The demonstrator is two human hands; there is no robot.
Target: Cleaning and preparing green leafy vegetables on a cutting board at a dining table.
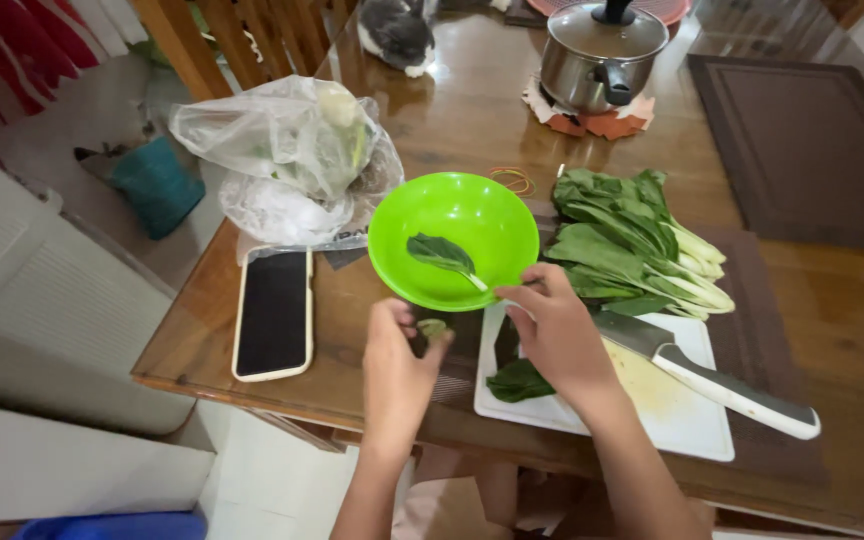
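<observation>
A bright green bowl (452,215) sits on the wooden table with one green leaf (440,253) lying inside. My left hand (399,365) is just below the bowl's near rim, its fingers pinched on a small green stem piece (433,328). My right hand (552,330) rests over the white cutting board (697,425), fingertips at the bowl's edge, touching a stalk. A dark leaf (518,381) lies on the board under that hand. A pile of bok choy (632,245) lies to the right of the bowl.
A large knife (712,378) with a grey-white handle lies across the board. A phone (273,312) lies face up at the left. A plastic bag (292,160) with vegetables stands behind it. A steel pot (602,55) and a cat (397,32) are at the far end.
</observation>
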